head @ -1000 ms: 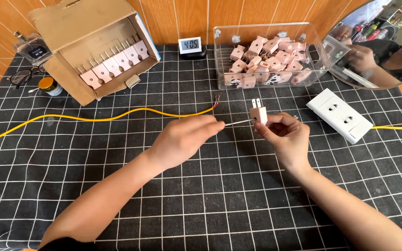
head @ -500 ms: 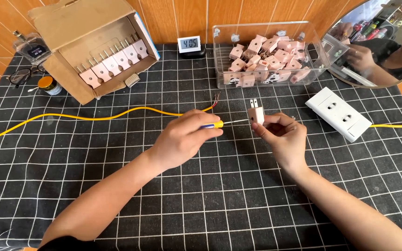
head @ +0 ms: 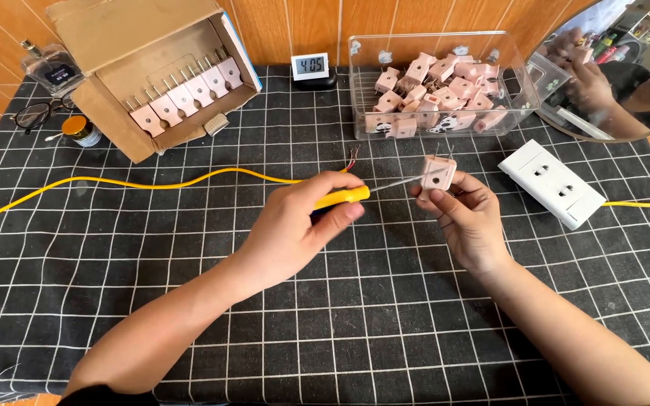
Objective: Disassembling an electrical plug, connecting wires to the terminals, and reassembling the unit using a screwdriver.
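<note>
My left hand (head: 299, 225) grips a yellow-handled screwdriver (head: 344, 197); its thin metal shaft reaches right to a small pink plug (head: 438, 173). My right hand (head: 464, 218) pinches that plug from below and holds it upright above the black checked cloth (head: 340, 323). The screwdriver tip touches the plug's left face. A yellow cable (head: 137, 184) with bare wire ends (head: 352, 159) lies on the cloth just behind my left hand.
An open cardboard box (head: 114, 45) with a row of pink plugs stands at the back left. A clear bin (head: 366, 83) of several pink plugs is at the back. A white socket block (head: 558, 184), a small digital clock (head: 311, 68), glasses (head: 35, 114), a small jar (head: 80, 130) and a mirror (head: 611, 68) lie around.
The plug has turned so its flat face shows. My left hand slid back on the screwdriver, exposing more yellow handle, and the tip now meets the plug.
</note>
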